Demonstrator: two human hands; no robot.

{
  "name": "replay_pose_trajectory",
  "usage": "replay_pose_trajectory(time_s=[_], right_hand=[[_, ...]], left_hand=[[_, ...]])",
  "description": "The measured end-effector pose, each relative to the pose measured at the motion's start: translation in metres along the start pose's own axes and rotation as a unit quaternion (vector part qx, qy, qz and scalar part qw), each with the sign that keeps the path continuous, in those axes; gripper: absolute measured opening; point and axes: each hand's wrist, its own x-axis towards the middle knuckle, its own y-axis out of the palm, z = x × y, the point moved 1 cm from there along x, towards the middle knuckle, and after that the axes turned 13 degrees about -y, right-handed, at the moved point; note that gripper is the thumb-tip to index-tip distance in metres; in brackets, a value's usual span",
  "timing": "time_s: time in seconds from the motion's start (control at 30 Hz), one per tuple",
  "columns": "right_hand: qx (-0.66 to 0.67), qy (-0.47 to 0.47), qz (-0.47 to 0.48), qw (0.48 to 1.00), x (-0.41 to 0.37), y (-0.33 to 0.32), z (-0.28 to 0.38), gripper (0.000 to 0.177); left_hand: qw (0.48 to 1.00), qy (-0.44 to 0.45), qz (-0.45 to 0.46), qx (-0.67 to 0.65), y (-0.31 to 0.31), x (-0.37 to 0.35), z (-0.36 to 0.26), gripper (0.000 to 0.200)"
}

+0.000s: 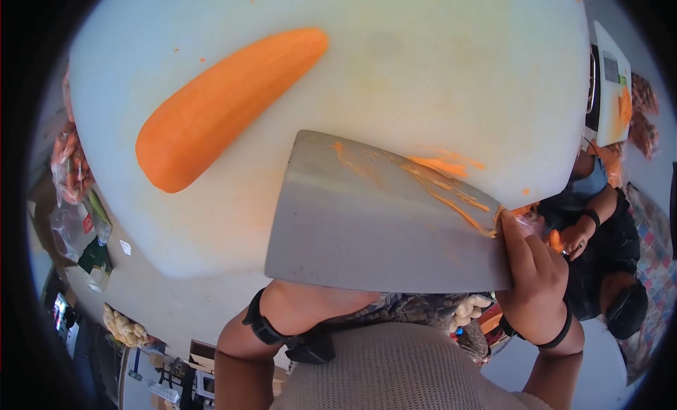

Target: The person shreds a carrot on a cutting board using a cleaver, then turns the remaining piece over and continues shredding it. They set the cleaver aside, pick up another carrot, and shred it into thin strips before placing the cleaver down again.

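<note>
A large peeled carrot (226,110) lies slantwise on the white cutting board (451,71). Closer to me, a wide grey cleaver (381,219) covers the board's near part, its flat side facing up. Thin orange carrot scraps cling along its far edge and its right end. My right hand (532,276) is closed on the cleaver at that right end, the handle hidden by the fingers. The forearm with a black wristband on my left side runs under the blade, so my left hand and its fingers are hidden. A gap separates the cleaver from the carrot.
At right a co-worker in dark clothes and a cap (627,308) holds an orange piece. Behind is another white board (613,85) with orange bits. Bagged carrots (70,163) stand at left. A bag of pale round vegetables (125,327) sits lower left.
</note>
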Motion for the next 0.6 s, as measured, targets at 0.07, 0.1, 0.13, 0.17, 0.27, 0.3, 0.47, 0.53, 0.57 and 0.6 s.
replay_pose_trajectory(time_s=[0.07,0.1,0.13,0.17,0.27,0.3,0.47,0.53,0.57,0.6], right_hand=[[0.019,-0.025,0.003,1.0,0.011,-0.003,-0.001,0.064],[0.018,-0.023,0.0,1.0,0.014,-0.002,-0.002,0.064],[0.046,-0.03,-0.014,0.998,0.017,-0.001,-0.004,0.065],[0.072,-0.036,-0.028,0.996,0.018,-0.001,-0.004,0.067],[0.083,-0.008,-0.013,0.996,0.009,-0.006,0.005,0.081],[0.079,-0.01,-0.016,0.997,0.005,-0.009,0.007,0.081],[0.08,0.024,0.004,0.996,-0.016,-0.007,0.005,0.079],[0.058,0.003,-0.002,0.998,-0.016,-0.006,0.003,0.079],[0.036,-0.02,-0.006,0.999,-0.014,-0.005,0.002,0.079],[0.038,-0.02,-0.005,0.999,-0.013,-0.004,0.001,0.079]], left_hand=[[0.996,-0.01,0.051,0.078,-0.003,-0.002,-0.004,0.021],[0.995,-0.006,0.045,0.083,-0.003,-0.004,-0.004,0.021],[0.995,-0.001,0.038,0.088,-0.003,-0.005,-0.004,0.022],[0.995,0.006,0.036,0.089,-0.003,-0.007,-0.003,0.022],[0.986,0.019,0.024,0.165,-0.002,-0.01,-0.003,0.021],[0.992,-0.037,0.05,0.108,-0.003,-0.011,-0.003,0.024],[0.983,-0.007,0.079,0.166,0.0,-0.012,0.003,0.027],[0.989,-0.011,0.073,0.128,0.001,-0.012,0.005,0.026],[0.989,-0.012,0.074,0.128,0.001,-0.011,0.004,0.026],[0.989,-0.002,0.057,0.133,0.001,-0.009,0.001,0.022]])
